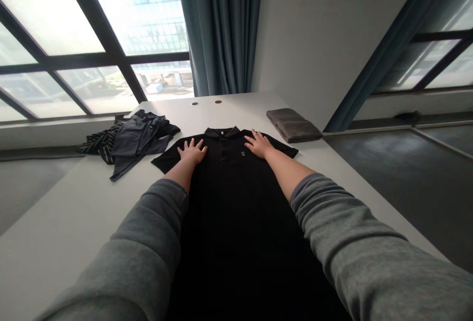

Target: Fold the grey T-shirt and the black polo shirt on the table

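Note:
A black polo shirt [236, 212] lies spread out front side up, its collar at the far end and its short sleeves out to both sides. A small light emblem shows on its chest, close to my right hand [258, 144]. That hand rests flat on the shirt near the shoulder, fingers spread. On the opposite shoulder, my left hand [192, 152] also lies flat with its fingers apart. Neither hand grips the cloth. The lower part of the shirt runs out of view between my forearms.
The shirt lies on a white table [99, 202]. At the far left, a heap of dark and striped clothes [135, 136] hangs partly over the edge. A folded grey-brown cloth [293, 124] sits at the far right. Behind stand windows and a blue curtain [221, 30].

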The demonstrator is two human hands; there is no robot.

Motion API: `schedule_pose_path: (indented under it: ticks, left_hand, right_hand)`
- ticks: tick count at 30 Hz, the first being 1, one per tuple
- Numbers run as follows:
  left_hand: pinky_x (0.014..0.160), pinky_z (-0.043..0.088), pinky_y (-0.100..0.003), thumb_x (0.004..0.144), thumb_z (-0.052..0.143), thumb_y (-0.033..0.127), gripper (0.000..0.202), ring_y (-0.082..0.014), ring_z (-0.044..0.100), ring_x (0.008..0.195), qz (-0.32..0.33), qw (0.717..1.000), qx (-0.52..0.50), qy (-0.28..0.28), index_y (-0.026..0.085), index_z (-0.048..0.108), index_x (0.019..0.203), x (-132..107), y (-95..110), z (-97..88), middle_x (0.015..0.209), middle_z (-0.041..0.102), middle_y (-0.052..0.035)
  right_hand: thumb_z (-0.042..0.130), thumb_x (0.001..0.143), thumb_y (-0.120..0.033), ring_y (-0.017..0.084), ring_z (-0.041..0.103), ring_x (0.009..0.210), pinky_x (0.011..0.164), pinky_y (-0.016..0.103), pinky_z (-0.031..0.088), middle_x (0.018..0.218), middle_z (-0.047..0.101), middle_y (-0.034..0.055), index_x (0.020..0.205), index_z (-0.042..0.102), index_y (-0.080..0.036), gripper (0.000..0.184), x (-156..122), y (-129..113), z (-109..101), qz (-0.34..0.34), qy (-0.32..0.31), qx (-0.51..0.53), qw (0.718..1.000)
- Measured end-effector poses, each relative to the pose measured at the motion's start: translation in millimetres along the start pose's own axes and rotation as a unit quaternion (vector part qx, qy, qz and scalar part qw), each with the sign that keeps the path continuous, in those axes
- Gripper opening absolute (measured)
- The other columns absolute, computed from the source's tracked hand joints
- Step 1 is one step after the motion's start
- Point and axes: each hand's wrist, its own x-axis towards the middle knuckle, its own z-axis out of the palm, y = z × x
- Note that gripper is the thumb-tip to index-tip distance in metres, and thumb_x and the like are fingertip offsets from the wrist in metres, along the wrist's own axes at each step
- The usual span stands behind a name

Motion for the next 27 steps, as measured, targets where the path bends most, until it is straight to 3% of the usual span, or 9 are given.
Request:
schedule_pose_path:
  ticks: [3,5,6,8,10,13,19,23,27]
  left_hand:
    - [0.125,0.017,-0.07,0.1,0.027,0.068,0.072,-0.0374,0.012,0.162,-0.003,0.998,-0.029,0.047,0.039,0.033,0.165,-13,-15,-11.7,0.178,0.011,-0.0047]
    - [0.125,0.022,-0.065,0.102,0.023,0.065,0.074,-0.0348,0.017,0.162,-0.04,0.993,-0.052,0.096,0.032,0.027,0.167,-25,-39,-18.4,0.178,0.013,-0.0079]
    - [0.125,0.025,-0.064,0.102,0.02,0.064,0.075,-0.0341,0.02,0.161,-0.06,0.99,-0.061,0.109,0.028,0.023,0.169,-31,-54,-20.1,0.177,0.015,-0.0099]
    - [0.125,0.029,-0.06,0.103,0.019,0.059,0.076,-0.0334,0.027,0.159,-0.081,0.991,-0.062,0.085,0.021,0.02,0.169,-46,-86,-19.0,0.175,0.021,-0.013]
    - [0.125,0.027,-0.059,0.104,0.022,0.053,0.073,-0.0337,0.024,0.16,-0.082,0.995,-0.027,0.046,0.018,0.03,0.167,-61,-115,-12.4,0.174,0.026,-0.0138]
    - [0.126,0.025,-0.062,0.103,0.025,0.052,0.071,-0.0345,0.019,0.162,-0.075,0.996,0.013,0.052,0.018,0.036,0.164,-80,-140,0.5,0.175,0.022,-0.0118]
    - [0.126,0.027,-0.056,0.098,0.032,0.069,0.085,-0.0404,0.027,0.158,-0.129,0.988,0.006,0.09,0.014,0.039,0.163,-91,-145,3.5,0.172,0.027,-0.0214]
    - [0.125,0.029,-0.055,0.097,0.038,0.068,0.085,-0.0401,0.033,0.155,-0.133,0.986,-0.003,0.101,0.013,0.041,0.161,-91,-146,-1.9,0.166,0.037,-0.0232]
    - [0.118,0.04,-0.054,0.094,0.051,0.063,0.081,-0.0393,0.051,0.142,-0.113,0.983,-0.043,0.139,0.016,0.043,0.158,-91,-147,-5.4,0.156,0.052,-0.0214]
  right_hand:
    - [0.031,0.109,-0.051,0.031,0.014,0.163,0.132,0.051,0.019,0.176,0.01,0.0087,0.162,0.042,-0.024,0.06,-28,12,-5,-0.019,0.073,0.002,0.997]
    - [0.034,0.108,-0.049,0.029,0.021,0.161,0.131,0.048,0.022,0.174,0.018,0.0119,0.164,0.038,-0.019,0.063,-56,31,-5,-0.021,0.063,-0.002,0.998]
    - [0.037,0.107,-0.051,0.03,0.021,0.161,0.131,0.051,0.022,0.174,0.018,0.0102,0.166,0.035,-0.022,0.065,-71,42,-4,-0.022,0.042,-0.007,0.999]
    - [0.035,0.107,-0.053,0.032,0.02,0.161,0.13,0.061,0.018,0.174,0.021,0.0051,0.165,0.035,-0.03,0.063,-97,64,-1,-0.004,-0.019,-0.019,1.0]
    - [0.029,0.108,-0.051,0.031,0.018,0.162,0.129,0.065,0.014,0.174,0.02,0.003,0.166,0.033,-0.032,0.062,-116,77,0,0.018,-0.039,-0.028,0.999]
    - [0.026,0.108,-0.048,0.028,0.014,0.163,0.129,0.064,0.013,0.175,0.015,0.0028,0.167,0.029,-0.03,0.062,-127,78,-1,0.046,-0.048,-0.045,0.997]
    - [0.025,0.108,-0.043,0.028,0.016,0.163,0.13,0.061,0.014,0.174,0.015,0.0082,0.167,0.029,-0.02,0.064,-123,65,-3,0.075,-0.029,-0.048,0.996]
    - [0.032,0.105,-0.044,0.028,0.026,0.16,0.131,0.053,0.019,0.17,0.029,0.0122,0.16,0.043,-0.011,0.065,-121,73,0,0.088,0.029,-0.039,0.995]
    - [0.041,0.102,-0.045,0.03,0.04,0.15,0.126,0.048,0.029,0.159,0.047,0.0182,0.145,0.06,-0.008,0.06,-119,86,2,0.12,0.118,-0.056,0.984]
